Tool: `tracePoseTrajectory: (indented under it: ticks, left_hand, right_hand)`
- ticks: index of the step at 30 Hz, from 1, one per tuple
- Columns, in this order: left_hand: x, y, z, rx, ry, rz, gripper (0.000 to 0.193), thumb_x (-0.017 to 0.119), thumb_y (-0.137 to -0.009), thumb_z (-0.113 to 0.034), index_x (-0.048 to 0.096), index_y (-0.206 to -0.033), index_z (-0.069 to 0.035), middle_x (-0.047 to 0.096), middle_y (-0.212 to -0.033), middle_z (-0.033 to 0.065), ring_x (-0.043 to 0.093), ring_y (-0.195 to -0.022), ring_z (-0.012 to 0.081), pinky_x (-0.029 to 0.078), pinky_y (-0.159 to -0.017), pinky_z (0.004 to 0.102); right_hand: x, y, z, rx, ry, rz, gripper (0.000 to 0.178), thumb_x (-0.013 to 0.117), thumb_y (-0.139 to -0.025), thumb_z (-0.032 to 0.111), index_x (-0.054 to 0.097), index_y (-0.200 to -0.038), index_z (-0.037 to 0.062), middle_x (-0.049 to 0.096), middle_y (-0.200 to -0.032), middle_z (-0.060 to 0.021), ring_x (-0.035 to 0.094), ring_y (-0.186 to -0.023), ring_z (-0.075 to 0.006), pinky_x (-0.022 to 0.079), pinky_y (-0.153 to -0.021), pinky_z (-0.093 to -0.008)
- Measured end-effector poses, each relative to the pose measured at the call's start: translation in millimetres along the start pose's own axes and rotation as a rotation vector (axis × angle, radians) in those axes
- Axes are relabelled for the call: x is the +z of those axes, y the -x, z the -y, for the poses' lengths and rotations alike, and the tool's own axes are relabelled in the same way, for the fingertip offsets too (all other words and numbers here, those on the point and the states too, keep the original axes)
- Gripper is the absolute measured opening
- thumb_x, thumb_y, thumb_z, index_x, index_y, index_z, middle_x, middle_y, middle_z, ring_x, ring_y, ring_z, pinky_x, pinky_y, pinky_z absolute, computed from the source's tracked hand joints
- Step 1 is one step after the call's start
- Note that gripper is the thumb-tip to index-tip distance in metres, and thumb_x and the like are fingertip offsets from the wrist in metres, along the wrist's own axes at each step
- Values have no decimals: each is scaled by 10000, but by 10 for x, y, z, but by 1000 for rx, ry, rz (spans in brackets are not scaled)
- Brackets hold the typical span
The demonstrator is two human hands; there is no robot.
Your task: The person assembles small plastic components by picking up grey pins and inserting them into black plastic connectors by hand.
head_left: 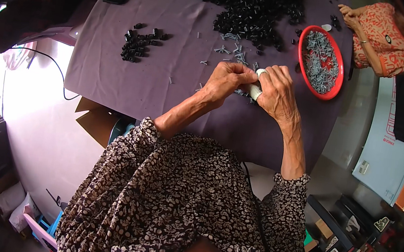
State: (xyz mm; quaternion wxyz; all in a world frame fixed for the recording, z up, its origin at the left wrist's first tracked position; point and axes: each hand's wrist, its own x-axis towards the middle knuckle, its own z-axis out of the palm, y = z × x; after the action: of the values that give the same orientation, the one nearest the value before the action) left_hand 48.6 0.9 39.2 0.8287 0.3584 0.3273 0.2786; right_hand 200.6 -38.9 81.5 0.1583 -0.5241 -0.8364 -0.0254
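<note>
I see a softly creased purple-grey tablecloth across the middle. On it, a heap of glossy black pieces runs past the upper edge, so I can't judge its full extent. A co-worker in an orange-patterned top is partly lost at my dark right rim. Nearer, a red dish holds slim grey pins. Left of it, the left hand and right hand meet, fingers curled, tips close together; they hide whatever is between, so I can't tell what either grips. White wraps cover the right thumb and forefinger. Loose pins lie just beyond.
</note>
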Motion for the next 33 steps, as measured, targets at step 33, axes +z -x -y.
tracePoseTrajectory:
  ticks: [33]
  left_hand:
    - [130, 108, 20, 56, -329, 82, 151, 638, -782, -152, 625, -797, -2, 594, -700, 31, 525, -664, 82, 430, -619, 233]
  right_hand:
    - [-70, 160, -35, -103, -49, 20, 163, 568, -618, 5, 407, -599, 26, 438, -602, -124, 442, -584, -291, 354, -548, -383]
